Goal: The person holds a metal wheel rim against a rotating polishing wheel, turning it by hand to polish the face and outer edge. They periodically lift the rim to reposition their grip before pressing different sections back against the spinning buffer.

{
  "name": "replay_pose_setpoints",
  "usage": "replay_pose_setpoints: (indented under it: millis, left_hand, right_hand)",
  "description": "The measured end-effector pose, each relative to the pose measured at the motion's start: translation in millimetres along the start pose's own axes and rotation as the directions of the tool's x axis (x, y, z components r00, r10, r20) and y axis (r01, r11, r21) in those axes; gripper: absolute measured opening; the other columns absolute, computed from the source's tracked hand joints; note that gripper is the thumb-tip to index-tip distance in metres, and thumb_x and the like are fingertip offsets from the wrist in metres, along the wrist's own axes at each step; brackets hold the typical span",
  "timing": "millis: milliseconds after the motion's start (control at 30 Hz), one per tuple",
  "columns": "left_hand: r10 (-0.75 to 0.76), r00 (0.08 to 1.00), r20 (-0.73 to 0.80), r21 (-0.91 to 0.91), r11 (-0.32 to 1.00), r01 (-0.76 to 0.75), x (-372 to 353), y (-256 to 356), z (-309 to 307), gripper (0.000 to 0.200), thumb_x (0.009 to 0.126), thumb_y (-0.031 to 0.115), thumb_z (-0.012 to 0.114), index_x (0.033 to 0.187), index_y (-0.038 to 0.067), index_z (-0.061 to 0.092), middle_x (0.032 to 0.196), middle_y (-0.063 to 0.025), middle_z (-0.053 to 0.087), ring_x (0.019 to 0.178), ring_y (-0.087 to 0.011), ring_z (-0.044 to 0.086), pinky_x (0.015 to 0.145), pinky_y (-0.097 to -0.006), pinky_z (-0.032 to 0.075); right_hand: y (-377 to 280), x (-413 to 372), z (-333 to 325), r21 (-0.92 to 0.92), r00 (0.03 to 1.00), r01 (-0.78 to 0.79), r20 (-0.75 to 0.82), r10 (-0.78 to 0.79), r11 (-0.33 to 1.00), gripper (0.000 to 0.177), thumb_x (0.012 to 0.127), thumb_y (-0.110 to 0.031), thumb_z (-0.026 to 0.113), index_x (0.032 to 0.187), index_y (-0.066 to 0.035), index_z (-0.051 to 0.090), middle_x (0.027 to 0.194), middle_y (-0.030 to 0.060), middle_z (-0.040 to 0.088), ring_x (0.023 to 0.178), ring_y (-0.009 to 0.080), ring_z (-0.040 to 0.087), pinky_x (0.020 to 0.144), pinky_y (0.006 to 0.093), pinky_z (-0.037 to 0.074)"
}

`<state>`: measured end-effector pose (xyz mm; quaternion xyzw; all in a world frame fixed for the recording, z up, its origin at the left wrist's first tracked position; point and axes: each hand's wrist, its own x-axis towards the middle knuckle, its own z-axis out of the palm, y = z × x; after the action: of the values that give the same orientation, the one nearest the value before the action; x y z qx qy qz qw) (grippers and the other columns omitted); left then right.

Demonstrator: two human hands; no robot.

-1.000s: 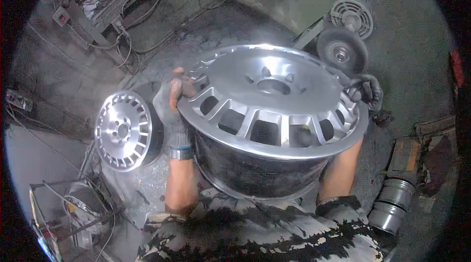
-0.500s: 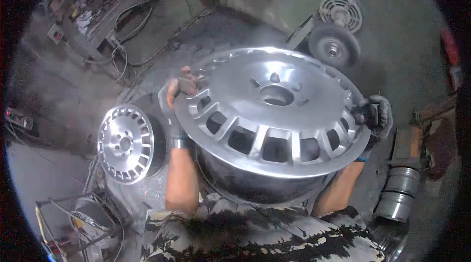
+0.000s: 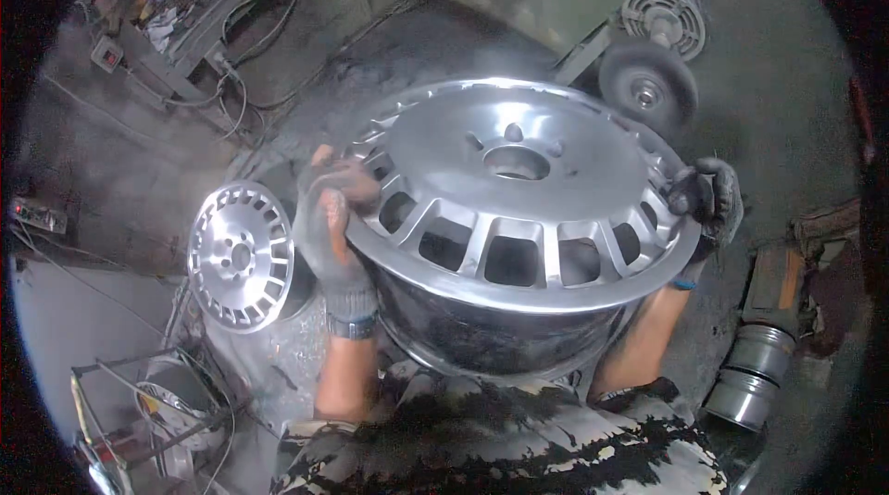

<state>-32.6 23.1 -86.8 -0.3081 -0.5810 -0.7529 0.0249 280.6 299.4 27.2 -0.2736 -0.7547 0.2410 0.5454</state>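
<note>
A large silver wheel rim (image 3: 463, 162) with many slots and a centre hole is held up before my body, its face tilted upward. My left hand (image 3: 341, 213), in a worn grey glove with a watch at the wrist, grips its left edge. On the right edge, my right hand (image 3: 706, 199), in a dark-stained glove, has its fingers closed round the lip near the slots. A second, shiny slotted wheel (image 3: 241, 257) stands to the left of my left hand.
A motor (image 3: 663, 13) with a round buffing wheel (image 3: 648, 87) is beyond the rim. Metal cylinders (image 3: 752, 376) lie at the lower right. A metal frame (image 3: 153, 402) is lower left; cables and a cluttered bench (image 3: 199, 27) are upper left.
The held rim has turned slightly and sits a little higher in view. My left hand has shifted down its left edge. The background has shifted slightly with the camera.
</note>
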Motion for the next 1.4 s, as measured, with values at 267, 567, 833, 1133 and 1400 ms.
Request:
replay_pose_setpoints:
  millis: [267, 567, 833, 1133, 1400]
  left_hand:
    - [0.081, 0.982, 0.172, 0.242, 0.963, -0.122, -3, 53, 13, 0.039, 0.098, 0.028, 0.061, 0.101, -0.009, 0.074, 0.12, -0.0191, 0.067, 0.122, -0.0287, 0.06, 0.107, -0.043, 0.045]
    - [-0.187, 0.974, 0.127, -0.158, 0.966, 0.206, -33, 69, 25, 0.037, 0.094, 0.028, 0.067, 0.108, -0.006, 0.072, 0.112, -0.0117, 0.066, 0.117, -0.0271, 0.061, 0.111, -0.0431, 0.042]
    - [0.089, 0.865, 0.494, 0.285, 0.923, -0.258, -16, 120, 21, 0.016, 0.087, 0.02, 0.067, 0.087, 0.005, 0.075, 0.095, -0.0101, 0.068, 0.103, -0.033, 0.062, 0.112, -0.0573, 0.038]
    - [-0.024, 0.938, 0.347, 0.355, 0.929, -0.107, -33, 118, 31, 0.027, 0.092, 0.026, 0.063, 0.079, 0.005, 0.074, 0.087, -0.0113, 0.067, 0.097, -0.0324, 0.062, 0.105, -0.0506, 0.045]
    - [-0.099, 0.988, 0.12, 0.347, 0.937, 0.052, -41, 114, 44, 0.033, 0.097, 0.028, 0.062, 0.078, 0.004, 0.075, 0.087, -0.0102, 0.069, 0.097, -0.0297, 0.064, 0.099, -0.0465, 0.048]
  right_hand:
    - [14, 11, 17, 0.032, 1.0, 0.009, -0.014, -0.009, 0.999, 0.036, 0.109, -0.027, 0.052, 0.102, 0.003, 0.07, 0.083, 0.0032, 0.063, 0.067, 0.0099, 0.059, 0.061, 0.0255, 0.045]
    - [-24, -17, -8, 0.045, 0.989, -0.093, -0.114, 0.097, 0.995, 0.029, 0.106, -0.02, 0.051, 0.108, 0.004, 0.066, 0.083, 0.0087, 0.067, 0.066, 0.0136, 0.06, 0.061, 0.0277, 0.05]
    - [-34, -44, -35, 0.217, 0.957, -0.135, -0.224, 0.184, 0.967, 0.04, 0.11, -0.03, 0.05, 0.102, 0.007, 0.063, 0.084, 0.0145, 0.067, 0.055, 0.0159, 0.06, 0.051, 0.0283, 0.049]
    - [-30, -30, -22, 0.255, 0.967, -0.161, -0.154, 0.205, 0.953, 0.037, 0.107, -0.033, 0.055, 0.105, 0.003, 0.065, 0.085, 0.0134, 0.069, 0.061, 0.014, 0.061, 0.058, 0.0262, 0.05]
    - [40, 8, 0, 0.262, 0.979, -0.143, -0.105, 0.175, 0.955, 0.025, 0.104, -0.018, 0.051, 0.109, 0.002, 0.066, 0.085, 0.0088, 0.069, 0.07, 0.0129, 0.063, 0.062, 0.0262, 0.052]
